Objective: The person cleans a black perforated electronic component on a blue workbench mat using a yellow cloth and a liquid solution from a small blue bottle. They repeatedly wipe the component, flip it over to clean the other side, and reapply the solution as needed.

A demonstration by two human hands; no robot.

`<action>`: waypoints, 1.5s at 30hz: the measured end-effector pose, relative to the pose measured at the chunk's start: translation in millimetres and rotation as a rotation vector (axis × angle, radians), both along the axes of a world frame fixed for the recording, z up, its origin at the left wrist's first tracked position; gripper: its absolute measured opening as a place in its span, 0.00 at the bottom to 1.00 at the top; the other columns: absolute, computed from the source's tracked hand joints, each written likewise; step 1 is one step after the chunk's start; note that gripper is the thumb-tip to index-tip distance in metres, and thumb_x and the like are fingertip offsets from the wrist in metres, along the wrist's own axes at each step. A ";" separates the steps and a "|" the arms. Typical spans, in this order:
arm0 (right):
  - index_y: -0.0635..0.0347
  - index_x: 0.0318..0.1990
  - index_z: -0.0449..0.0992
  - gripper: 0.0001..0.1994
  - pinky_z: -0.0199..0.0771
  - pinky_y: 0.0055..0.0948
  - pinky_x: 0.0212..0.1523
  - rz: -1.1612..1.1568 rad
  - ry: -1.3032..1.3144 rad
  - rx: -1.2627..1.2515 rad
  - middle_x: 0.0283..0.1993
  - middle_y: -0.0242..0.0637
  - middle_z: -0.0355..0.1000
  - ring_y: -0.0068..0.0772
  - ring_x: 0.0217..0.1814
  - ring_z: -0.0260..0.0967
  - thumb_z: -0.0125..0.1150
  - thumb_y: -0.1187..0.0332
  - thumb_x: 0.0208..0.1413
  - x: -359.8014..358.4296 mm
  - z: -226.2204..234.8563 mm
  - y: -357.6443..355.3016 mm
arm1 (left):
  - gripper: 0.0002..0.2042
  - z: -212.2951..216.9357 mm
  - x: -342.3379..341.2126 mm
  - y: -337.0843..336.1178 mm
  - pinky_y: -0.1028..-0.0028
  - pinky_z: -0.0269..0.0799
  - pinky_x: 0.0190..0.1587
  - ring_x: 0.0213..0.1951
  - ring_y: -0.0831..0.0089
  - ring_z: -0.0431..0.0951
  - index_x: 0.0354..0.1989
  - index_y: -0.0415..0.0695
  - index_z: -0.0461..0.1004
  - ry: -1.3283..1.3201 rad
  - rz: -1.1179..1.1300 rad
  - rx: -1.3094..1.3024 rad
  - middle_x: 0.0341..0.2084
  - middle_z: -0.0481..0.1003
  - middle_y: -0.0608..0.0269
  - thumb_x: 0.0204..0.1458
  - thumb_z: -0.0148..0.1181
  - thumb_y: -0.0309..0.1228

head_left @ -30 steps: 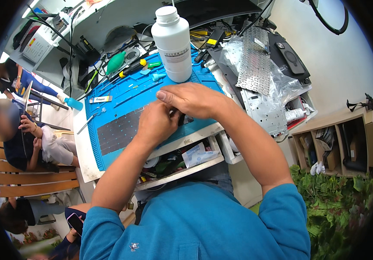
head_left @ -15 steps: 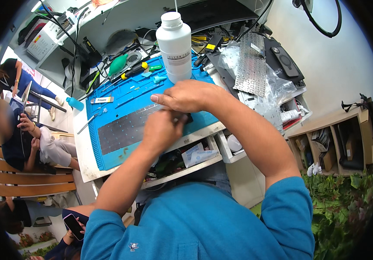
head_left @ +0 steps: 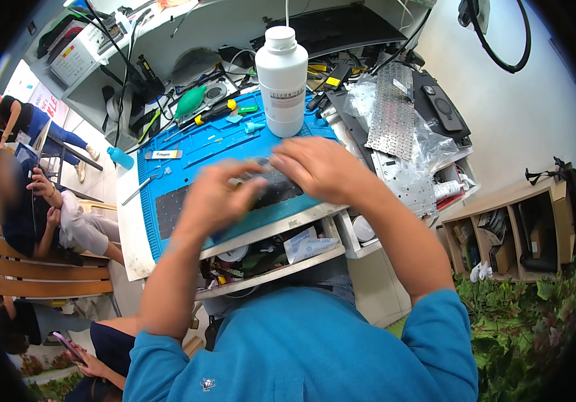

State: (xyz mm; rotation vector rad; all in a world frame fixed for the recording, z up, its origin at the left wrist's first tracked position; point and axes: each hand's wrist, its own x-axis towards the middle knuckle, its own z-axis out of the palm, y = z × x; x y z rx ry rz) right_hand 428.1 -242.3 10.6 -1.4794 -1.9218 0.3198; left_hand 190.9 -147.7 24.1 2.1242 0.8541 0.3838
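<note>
The fingers of the left hand are half curled, the thumb apart from them, and so blurred that I can't tell whether anything is pinched there. Those of the right hand lie close together, bent over with the knuckles up, and hide whatever may be beneath; I can't make out a grip there either. The two hands are very near each other, above a dark flat panel, rather like a laptop keyboard. It lies along the front of a blue work mat, one end showing left of the left hand, the other below the right.

Just beyond the right hand a tall white bottle stands upright. Farther back on the mat's left are a green rubber bulb and a yellow-and-black screwdriver; a slim silver tool lies at its left edge. The white tabletop carries it all, with a small light-blue bottle at the left and a perforated metal plate among clear plastic at the right. Below, an open drawer holds a jumble of parts.
</note>
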 end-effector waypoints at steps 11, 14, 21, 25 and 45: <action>0.81 0.72 0.70 0.49 0.49 0.60 0.87 -0.133 -0.368 -0.025 0.74 0.66 0.69 0.65 0.83 0.60 0.56 0.33 0.70 -91.2 -61.3 -91.4 | 0.15 -25.6 30.0 25.5 0.57 0.82 0.50 0.46 0.49 0.86 0.52 0.50 0.89 0.065 -0.516 0.326 0.46 0.83 0.59 0.55 0.76 0.26; 0.81 0.73 0.69 0.51 0.50 0.58 0.87 -0.146 -0.396 -0.005 0.76 0.66 0.69 0.64 0.84 0.59 0.56 0.30 0.68 -94.5 -65.3 -92.0 | 0.16 -40.2 43.5 29.1 0.57 0.82 0.50 0.47 0.51 0.87 0.52 0.52 0.89 0.038 -0.439 0.404 0.48 0.84 0.58 0.55 0.75 0.25; 0.80 0.74 0.68 0.53 0.51 0.58 0.86 -0.133 -0.411 -0.051 0.77 0.66 0.67 0.65 0.85 0.58 0.55 0.29 0.68 -94.6 -61.3 -93.1 | 0.17 -36.3 55.2 19.8 0.57 0.83 0.51 0.49 0.52 0.87 0.50 0.54 0.91 0.084 -0.544 0.388 0.48 0.85 0.60 0.52 0.72 0.22; 0.81 0.75 0.66 0.53 0.53 0.58 0.85 -0.115 -0.433 -0.043 0.77 0.68 0.66 0.67 0.85 0.58 0.58 0.29 0.67 -92.2 -59.4 -93.6 | 0.18 -44.4 72.3 40.7 0.58 0.83 0.51 0.48 0.52 0.87 0.50 0.54 0.91 0.044 -0.386 0.452 0.47 0.84 0.60 0.51 0.72 0.22; 0.80 0.76 0.64 0.54 0.56 0.59 0.85 -0.087 -0.407 -0.076 0.79 0.67 0.65 0.66 0.86 0.57 0.59 0.29 0.67 -88.7 -57.1 -94.3 | 0.11 -55.0 45.6 25.0 0.58 0.83 0.50 0.47 0.52 0.87 0.48 0.50 0.91 -0.042 -0.220 0.360 0.46 0.86 0.56 0.57 0.75 0.28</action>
